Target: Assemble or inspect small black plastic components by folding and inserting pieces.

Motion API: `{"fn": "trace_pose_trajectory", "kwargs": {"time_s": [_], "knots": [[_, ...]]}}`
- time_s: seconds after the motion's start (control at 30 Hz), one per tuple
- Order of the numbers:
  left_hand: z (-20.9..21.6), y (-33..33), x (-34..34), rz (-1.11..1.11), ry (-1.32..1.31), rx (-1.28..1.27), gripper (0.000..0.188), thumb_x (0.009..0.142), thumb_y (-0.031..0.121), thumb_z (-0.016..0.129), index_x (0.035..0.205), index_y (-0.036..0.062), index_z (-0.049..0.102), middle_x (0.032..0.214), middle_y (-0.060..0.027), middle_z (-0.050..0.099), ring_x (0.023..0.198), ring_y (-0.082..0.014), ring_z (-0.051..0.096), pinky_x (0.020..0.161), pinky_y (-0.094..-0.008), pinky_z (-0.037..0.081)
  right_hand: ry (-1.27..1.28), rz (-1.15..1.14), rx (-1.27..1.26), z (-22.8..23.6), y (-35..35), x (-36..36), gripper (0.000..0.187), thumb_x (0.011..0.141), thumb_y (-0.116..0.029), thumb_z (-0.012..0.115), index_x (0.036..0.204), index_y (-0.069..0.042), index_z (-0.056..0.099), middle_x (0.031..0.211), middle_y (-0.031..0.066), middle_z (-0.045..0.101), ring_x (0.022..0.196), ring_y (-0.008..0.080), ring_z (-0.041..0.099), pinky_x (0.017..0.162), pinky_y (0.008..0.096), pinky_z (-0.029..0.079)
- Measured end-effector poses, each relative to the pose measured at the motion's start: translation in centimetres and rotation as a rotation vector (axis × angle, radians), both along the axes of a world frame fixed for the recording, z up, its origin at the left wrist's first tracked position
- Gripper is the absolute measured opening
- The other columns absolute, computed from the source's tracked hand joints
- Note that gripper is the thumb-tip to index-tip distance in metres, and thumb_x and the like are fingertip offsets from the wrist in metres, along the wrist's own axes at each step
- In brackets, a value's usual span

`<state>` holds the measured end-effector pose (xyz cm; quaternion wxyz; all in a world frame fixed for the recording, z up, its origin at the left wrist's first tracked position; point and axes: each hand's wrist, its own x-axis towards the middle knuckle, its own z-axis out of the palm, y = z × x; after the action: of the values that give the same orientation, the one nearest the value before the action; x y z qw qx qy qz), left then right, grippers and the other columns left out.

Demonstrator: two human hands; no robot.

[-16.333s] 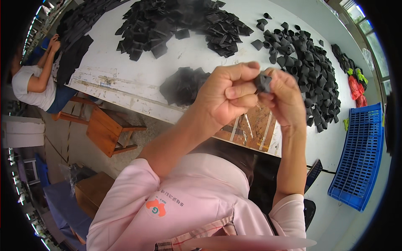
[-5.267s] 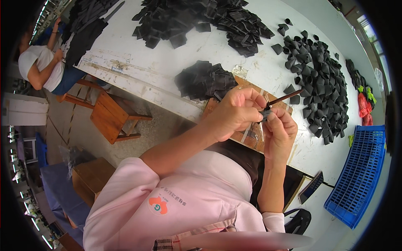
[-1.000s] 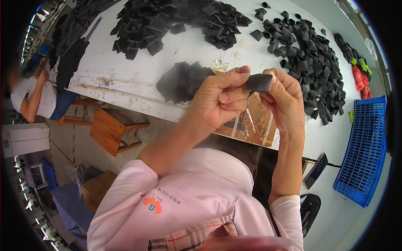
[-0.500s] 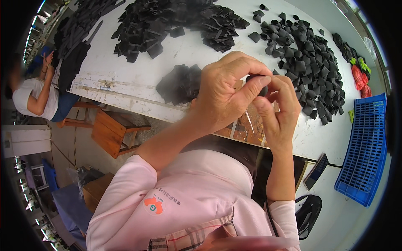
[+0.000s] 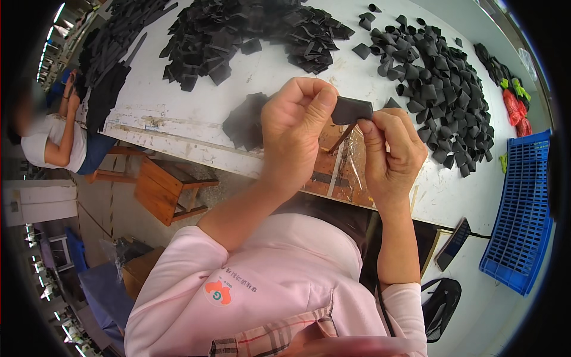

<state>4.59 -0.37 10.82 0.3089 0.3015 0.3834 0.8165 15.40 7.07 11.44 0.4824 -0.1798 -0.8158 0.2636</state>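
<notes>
Between my two hands, above the near edge of the table, a small black piece of material point(image 5: 353, 110) is stretched out, seemingly folded or tubular. My left hand point(image 5: 299, 131) pinches its left end between thumb and fingers. At its lower right corner, my right hand point(image 5: 391, 156) grips it with thumb and forefinger. Just below it a thin brown stick point(image 5: 344, 137) slants over a worn brown board point(image 5: 321, 185) with clear film on it. Partly behind my left hand lies a small stack of flat black pieces point(image 5: 242, 124).
Flat black pieces point(image 5: 202, 38) heap at the back. Many curled black pieces point(image 5: 443, 98) pile up on the right. Beyond them are a red bag point(image 5: 513, 108) and a blue plastic crate point(image 5: 516, 208). On the left, a person point(image 5: 59, 140) sits near long black strips and a wooden stool point(image 5: 160, 189).
My left hand has moved left, away from my right. The black piece, mostly hidden by my fingers before, now shows stretched between both hands.
</notes>
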Motion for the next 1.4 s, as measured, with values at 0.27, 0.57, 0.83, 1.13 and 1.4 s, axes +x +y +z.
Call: {"fn": "trace_pose_trajectory", "kwargs": {"time_s": [0.27, 0.57, 0.83, 1.13, 1.4], "knots": [[0.9, 0.2, -0.6, -0.014, 0.199, -0.073, 0.012, 0.083, 0.005, 0.055, 0.092, -0.003, 0.052, 0.078, -0.0001, 0.053, 0.073, -0.002, 0.046, 0.064, -0.0145, 0.037, -0.117, 0.051, 0.02, 1.2, 0.3, 0.3, 0.006, 0.073, 0.001, 0.06, 0.074, 0.0, 0.055, 0.063, 0.0077, 0.049, 0.05, 0.0195, 0.048, 0.045, 0.0283, 0.037], [-0.2, -0.1, -2.0, 0.114, 0.627, -0.195, 0.007, 0.078, 0.004, 0.06, 0.078, -0.002, 0.057, 0.061, -0.0016, 0.056, 0.054, -0.0036, 0.045, 0.049, -0.019, 0.039, -0.177, 0.054, 0.037, 1.3, 0.3, 0.1, 0.006, 0.074, 0.001, 0.059, 0.073, 0.0, 0.053, 0.062, 0.0083, 0.047, 0.049, 0.0209, 0.045, 0.045, 0.0284, 0.036], [-8.2, -1.0, -4.8, 0.343, 1.16, -0.669, 0.022, 0.072, 0.011, 0.064, 0.09, 0.0009, 0.055, 0.081, -0.0098, 0.056, 0.073, -0.0174, 0.056, 0.066, -0.0282, 0.046, 0.135, 0.12, -0.902, -0.7, 3.3, 2.2, 0.033, 0.089, -0.028, 0.047, 0.089, 0.002, 0.062, 0.066, 0.0011, 0.055, 0.053, 0.0046, 0.045, 0.046, 0.0171, 0.034], [-11.8, 1.3, -4.5, 0.383, 1.586, -0.956, 0.009, 0.067, 0.005, 0.057, 0.073, -0.0005, 0.055, 0.084, -0.0152, 0.051, 0.081, -0.028, 0.05, 0.067, -0.0358, 0.043, -0.164, 0.175, -1.107, -3.8, -0.6, 3.3, 0.027, 0.088, -0.024, 0.051, 0.082, 0.0, 0.061, 0.06, -0.0011, 0.053, 0.052, 0.0038, 0.043, 0.046, 0.0162, 0.034], [-8.0, -0.4, -4.4, 0.157, 0.621, -0.563, 0.006, 0.071, 0.003, 0.06, 0.073, -0.0017, 0.056, 0.073, -0.0074, 0.057, 0.067, -0.0156, 0.055, 0.06, -0.0278, 0.043, -0.377, 0.204, -0.936, -4.3, -2.5, 2.7, 0.029, 0.086, -0.024, 0.053, 0.084, 0.004, 0.06, 0.062, 0.0012, 0.055, 0.052, 0.0049, 0.045, 0.045, 0.0189, 0.035]]}}
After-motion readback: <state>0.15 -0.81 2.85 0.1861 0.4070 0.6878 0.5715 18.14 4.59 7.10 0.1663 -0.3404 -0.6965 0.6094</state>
